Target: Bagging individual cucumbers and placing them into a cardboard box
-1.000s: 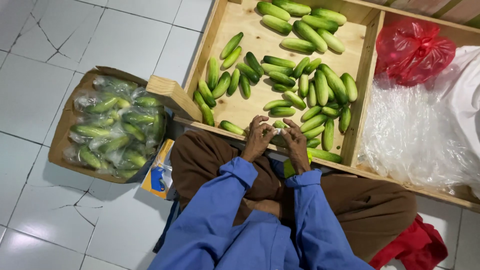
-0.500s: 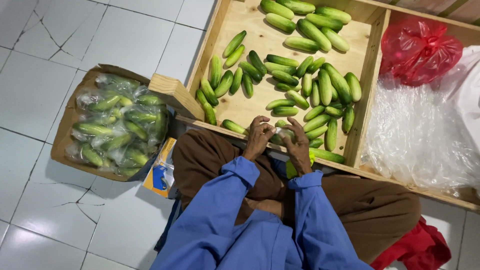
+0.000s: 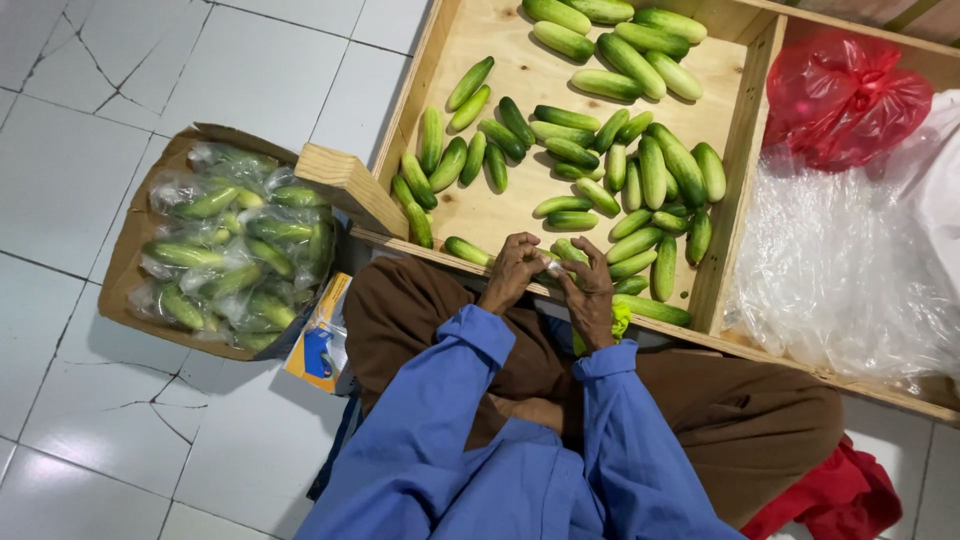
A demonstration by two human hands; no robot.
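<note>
Both hands are held together over the near rail of the wooden tray [image 3: 735, 170]. The left hand [image 3: 512, 272] and the right hand [image 3: 590, 295] are pinched on a small clear wrapper [image 3: 553, 268]; what lies inside cannot be told. The wrapper is best kept taut between both grips. Loose cucumbers [image 3: 560, 150] lie just beyond the grips. Open room is found nearer the body, over the lap. Bagged cucumbers in a cardboard box [image 3: 130, 260] lie well apart, left of the left grip.
</note>
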